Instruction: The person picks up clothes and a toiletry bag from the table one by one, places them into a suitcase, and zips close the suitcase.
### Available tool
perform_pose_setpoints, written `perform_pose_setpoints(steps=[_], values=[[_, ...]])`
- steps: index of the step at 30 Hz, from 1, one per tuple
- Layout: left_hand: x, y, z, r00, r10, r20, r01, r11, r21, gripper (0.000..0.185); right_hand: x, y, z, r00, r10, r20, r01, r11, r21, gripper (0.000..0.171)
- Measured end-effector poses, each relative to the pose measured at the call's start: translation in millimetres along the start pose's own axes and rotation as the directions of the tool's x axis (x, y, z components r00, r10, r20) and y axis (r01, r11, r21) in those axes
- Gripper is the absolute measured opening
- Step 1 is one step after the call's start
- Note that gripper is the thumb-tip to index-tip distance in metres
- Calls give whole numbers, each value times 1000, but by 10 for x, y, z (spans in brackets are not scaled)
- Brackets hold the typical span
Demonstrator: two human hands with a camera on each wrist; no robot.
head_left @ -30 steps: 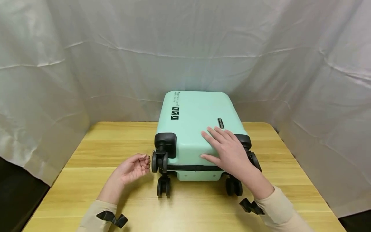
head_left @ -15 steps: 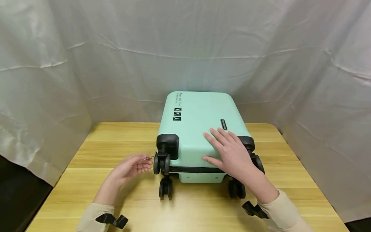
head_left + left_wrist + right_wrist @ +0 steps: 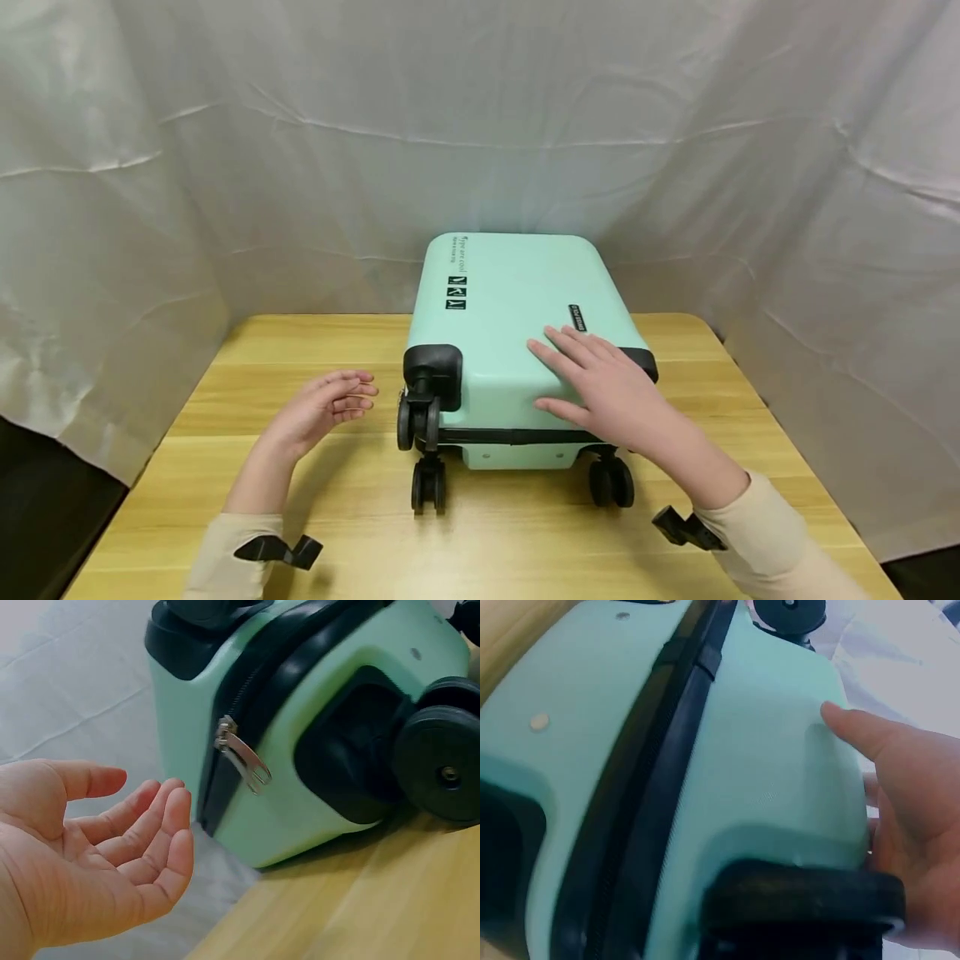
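Left hand (image 3: 322, 408) let go zipper pull (image 3: 241, 754), spread | right hand (image 3: 600, 385) flat on suitcase (image 3: 510, 308) | surface (image 3: 247, 467) left side open

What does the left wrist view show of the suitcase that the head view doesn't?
Only the left wrist view shows the metal zipper pull hanging free on the black zipper track, apart from the open left hand. Only the head view shows the right hand resting flat on the suitcase's top, plus the wooden table. Both show the mint suitcase, its black wheels and the empty left hand.
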State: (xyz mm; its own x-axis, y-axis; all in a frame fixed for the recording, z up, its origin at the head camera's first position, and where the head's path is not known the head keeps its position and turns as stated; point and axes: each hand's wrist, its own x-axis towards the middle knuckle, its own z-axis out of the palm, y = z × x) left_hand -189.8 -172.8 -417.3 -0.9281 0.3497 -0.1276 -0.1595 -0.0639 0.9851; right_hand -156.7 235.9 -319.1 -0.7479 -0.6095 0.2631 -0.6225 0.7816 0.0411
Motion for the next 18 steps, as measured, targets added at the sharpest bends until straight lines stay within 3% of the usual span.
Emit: perform_pose_setpoints(steps=[7, 11, 15, 18], values=[[-1, 226, -51, 997, 47, -64, -38, 989, 142, 19, -45, 257, -140, 997, 59, 56, -67, 987, 143, 70], [2, 405, -65, 989, 87, -118, -53, 963, 264, 29, -69, 467, -223, 994, 95, 53, -103, 979, 176, 68], [7, 576, -70, 981, 117, -157, -42, 910, 411, 47, -116, 645, -321, 987, 157, 41, -161, 975, 154, 65], [20, 681, -66, 977, 127, -170, -19, 850, 526, 53, -166, 758, -368, 975, 217, 42, -220, 965, 144, 65]])
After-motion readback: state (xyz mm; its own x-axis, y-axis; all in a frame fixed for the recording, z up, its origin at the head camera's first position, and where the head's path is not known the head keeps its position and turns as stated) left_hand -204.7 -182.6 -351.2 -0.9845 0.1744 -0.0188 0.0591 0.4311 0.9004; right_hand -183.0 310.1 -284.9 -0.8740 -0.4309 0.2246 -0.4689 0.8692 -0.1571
